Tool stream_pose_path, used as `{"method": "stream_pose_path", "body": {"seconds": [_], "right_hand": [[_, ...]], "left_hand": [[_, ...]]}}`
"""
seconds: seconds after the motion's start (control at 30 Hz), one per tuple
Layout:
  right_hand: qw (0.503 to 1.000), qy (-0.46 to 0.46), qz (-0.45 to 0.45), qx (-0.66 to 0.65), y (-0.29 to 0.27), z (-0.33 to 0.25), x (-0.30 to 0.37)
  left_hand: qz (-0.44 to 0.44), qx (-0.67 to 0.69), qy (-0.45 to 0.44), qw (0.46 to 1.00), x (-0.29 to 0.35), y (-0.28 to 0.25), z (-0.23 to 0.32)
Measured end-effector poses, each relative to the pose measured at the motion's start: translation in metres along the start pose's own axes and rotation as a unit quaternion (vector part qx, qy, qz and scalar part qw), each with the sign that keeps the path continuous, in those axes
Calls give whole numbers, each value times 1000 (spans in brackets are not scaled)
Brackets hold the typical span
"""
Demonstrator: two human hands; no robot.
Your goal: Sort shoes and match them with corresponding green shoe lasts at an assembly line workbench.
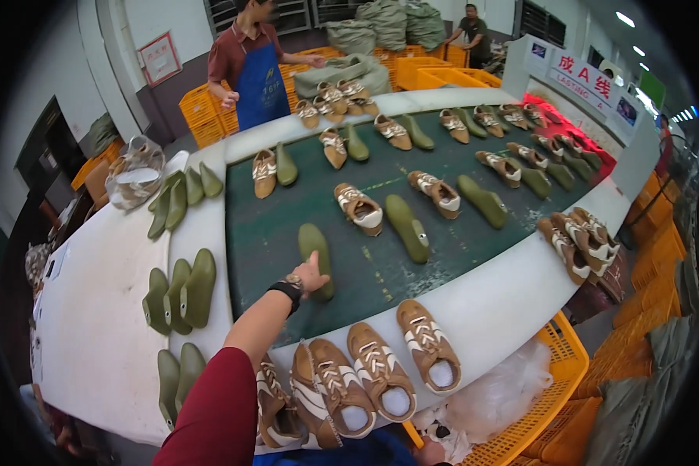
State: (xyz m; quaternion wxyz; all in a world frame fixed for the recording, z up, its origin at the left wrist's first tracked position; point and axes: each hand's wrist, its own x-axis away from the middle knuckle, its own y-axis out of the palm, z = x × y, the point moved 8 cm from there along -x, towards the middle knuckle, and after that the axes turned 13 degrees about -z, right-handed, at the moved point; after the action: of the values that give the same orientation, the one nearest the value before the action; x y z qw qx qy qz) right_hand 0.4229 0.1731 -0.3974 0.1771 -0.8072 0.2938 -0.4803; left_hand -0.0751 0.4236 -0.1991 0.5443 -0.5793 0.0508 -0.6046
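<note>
My left hand (311, 275), with a dark watch on the wrist, reaches out over the green conveyor belt (279, 233). Its fingers close on an olive-green shoe last (314, 239) lying there, one finger stretched along its top. My right hand (431, 452) shows only in part at the lower edge, beside an orange crate (555, 388); its fingers are hidden. Farther right on the belt lie a brown-and-white sneaker (358, 210) and another green last (406, 229). Several brown sneakers (380, 365) stand on the white near ledge, close below my left forearm.
Green lasts (199, 287) stand in groups on the white table at left. More sneakers (579, 245) are bunched at the right ledge. Across the belt stands a person in a blue apron (260, 81); another person (474, 35) is farther back. Orange crates (199, 113) line the back.
</note>
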Motion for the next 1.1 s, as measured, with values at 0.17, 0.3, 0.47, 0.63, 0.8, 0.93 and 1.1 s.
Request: {"method": "stream_pose_path", "body": {"seconds": [0.17,0.3,0.47,0.63,0.8,0.93,1.1], "right_hand": [[998,-36,55,6,-14,-14,10],[999,27,-21,-30,-16,-23,15],[999,36,35,17,-18,-15,10],[998,32,56,20,-23,-16,7],[996,23,71,44,-26,-23,2],[995,-6,92,45,-20,-14,-3],[995,4,85,53,-17,-10,-3]], "left_hand": [[-34,14,19,999,27,-24,-22],[85,-86,16,992,78,-66,-111],[168,-120,78,975,202,-51,-210],[224,-75,114,965,339,32,-210],[237,57,220,944,373,131,-138],[285,-21,151,946,362,177,-116],[276,-45,118,953,363,180,-115]]}}
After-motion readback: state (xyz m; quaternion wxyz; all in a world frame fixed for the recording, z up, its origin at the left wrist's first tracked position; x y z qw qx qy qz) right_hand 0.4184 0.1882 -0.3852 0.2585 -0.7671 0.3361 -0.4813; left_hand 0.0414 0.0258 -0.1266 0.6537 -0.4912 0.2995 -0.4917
